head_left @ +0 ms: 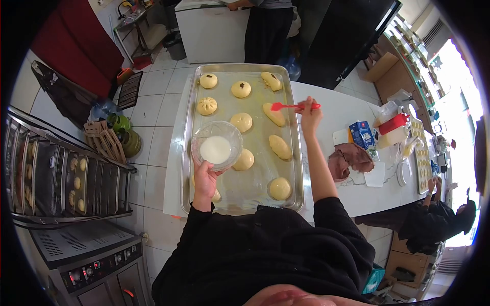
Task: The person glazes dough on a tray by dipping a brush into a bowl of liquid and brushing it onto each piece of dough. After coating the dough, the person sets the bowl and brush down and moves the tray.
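Note:
My left hand (205,181) holds a clear bowl (233,133) with white liquid over the left-middle part of a metal tray (246,68). In my right hand (310,113) is a red brush (291,106), its head over an oval dough piece (274,116) at the tray's right side. Several pale dough pieces lie on the tray, among them a long one (280,147), a round one (280,188) and a pleated one (206,106). The bowl hides part of the tray below it.
Right of the tray are a milk carton (361,134), a brown cloth (350,160) and a red-capped bottle (393,124). A co-worker (434,219) is at the table's far right; another person (268,30) stands beyond the tray. A tray rack (64,176) stands left.

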Demonstrator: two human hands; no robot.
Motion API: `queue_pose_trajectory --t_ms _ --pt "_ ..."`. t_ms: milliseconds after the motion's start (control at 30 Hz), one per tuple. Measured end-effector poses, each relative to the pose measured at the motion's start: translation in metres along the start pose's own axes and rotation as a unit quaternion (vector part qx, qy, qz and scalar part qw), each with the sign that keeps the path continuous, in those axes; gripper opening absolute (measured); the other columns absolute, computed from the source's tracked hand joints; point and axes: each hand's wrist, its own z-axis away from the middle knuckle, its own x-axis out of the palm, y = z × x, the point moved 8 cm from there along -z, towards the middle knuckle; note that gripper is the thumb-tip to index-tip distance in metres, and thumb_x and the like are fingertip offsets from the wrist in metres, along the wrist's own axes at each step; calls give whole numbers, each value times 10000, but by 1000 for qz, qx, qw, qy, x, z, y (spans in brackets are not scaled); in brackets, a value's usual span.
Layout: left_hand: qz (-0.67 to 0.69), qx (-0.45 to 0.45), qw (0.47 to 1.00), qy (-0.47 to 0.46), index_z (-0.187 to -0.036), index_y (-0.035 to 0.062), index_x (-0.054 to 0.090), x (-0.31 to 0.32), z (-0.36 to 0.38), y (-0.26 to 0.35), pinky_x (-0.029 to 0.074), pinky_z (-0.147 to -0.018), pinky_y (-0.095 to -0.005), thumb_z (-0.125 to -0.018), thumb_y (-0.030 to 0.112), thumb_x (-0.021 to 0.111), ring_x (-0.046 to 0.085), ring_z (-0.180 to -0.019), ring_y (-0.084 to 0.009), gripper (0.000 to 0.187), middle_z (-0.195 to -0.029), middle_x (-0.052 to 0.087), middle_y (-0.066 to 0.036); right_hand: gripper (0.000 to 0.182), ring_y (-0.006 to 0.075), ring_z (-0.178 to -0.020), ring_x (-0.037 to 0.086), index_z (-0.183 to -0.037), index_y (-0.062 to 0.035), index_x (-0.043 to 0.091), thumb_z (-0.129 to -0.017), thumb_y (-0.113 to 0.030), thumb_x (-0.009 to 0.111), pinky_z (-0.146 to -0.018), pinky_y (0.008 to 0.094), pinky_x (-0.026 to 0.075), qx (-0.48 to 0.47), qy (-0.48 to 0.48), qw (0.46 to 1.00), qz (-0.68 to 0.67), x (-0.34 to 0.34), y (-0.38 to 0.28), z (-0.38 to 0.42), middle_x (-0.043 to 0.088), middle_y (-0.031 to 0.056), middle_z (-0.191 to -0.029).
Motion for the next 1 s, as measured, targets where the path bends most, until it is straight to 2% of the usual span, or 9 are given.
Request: queue_pose_trajectory --t_ms 67,267,300,433,533,633,833,933,1000 --pt "-3 14 1000 7 -1318 71 187 -1 3 7 527 -767 -424 -724 55 366 550 -992 -284 621 -1212 429 -143 370 134 -511 588 -699 53 514 -918 -228 416 -479 246 473 16 -11 998 -56 24 11 2 585 85 -603" --pt "0 43 999 22 -1344 128 140 -12 10 21 527 -770 -431 -711 33 356 534 -1013 -285 675 -1217 416 -140 357 125 -506 591 -686 31 529 -910 -227 427 -494 248 474 31 -54 995 82 16 11 17 586 84 -571" --pt "-3 47 999 27 -1349 144 130 -14 12 24 528 -769 -430 -710 31 355 533 -1014 -285 686 -1219 412 -138 357 124 -494 589 -669 17 538 -902 -234 439 -484 254 465 -1 -58 988 146 6 8 20 577 77 -540" --pt "2 41 998 39 -1358 184 108 -25 10 21 535 -755 -419 -707 26 355 531 -1015 -282 713 -1230 398 -133 359 118 -485 569 -686 23 538 -911 -233 424 -477 240 461 -33 -81 971 221 -15 -11 23 578 61 -559" --pt "28 26 998 44 -1350 197 148 -24 7 19 540 -700 -362 -701 17 381 535 -988 -210 712 -1211 403 -77 350 114 -506 573 -692 27 528 -912 -225 424 -487 237 466 -61 -63 981 172 -6 -24 21 580 61 -585" --pt "7 29 999 35 -1340 135 143 -25 3 17 537 -754 -410 -716 38 357 533 -1011 -274 668 -1214 415 -130 334 121 -513 588 -688 9 550 -902 -222 438 -513 238 467 -17 -37 999 -34 21 -1 18 577 64 -540" --pt "7 27 998 49 -1319 89 173 -24 8 22 529 -772 -414 -718 44 365 546 -991 -272 633 -1191 435 -138 320 124 -535 593 -703 17 550 -900 -216 451 -541 239 464 5 -90 991 102 15 13 26 592 68 -594" --pt "9 29 998 58 -1313 78 182 -37 5 17 524 -781 -419 -716 42 366 551 -983 -275 625 -1182 443 -142 314 124 -529 589 -703 18 551 -897 -210 459 -543 240 464 -40 -156 964 213 -3 -5 34 597 75 -616" --pt "32 21 998 59 -1288 129 239 -38 3 16 529 -725 -378 -718 33 394 553 -946 -214 599 -1146 459 -85 308 124 -533 587 -710 17 552 -898 -208 459 -536 237 461 -73 -150 958 234 -12 -22 34 596 71 -608"
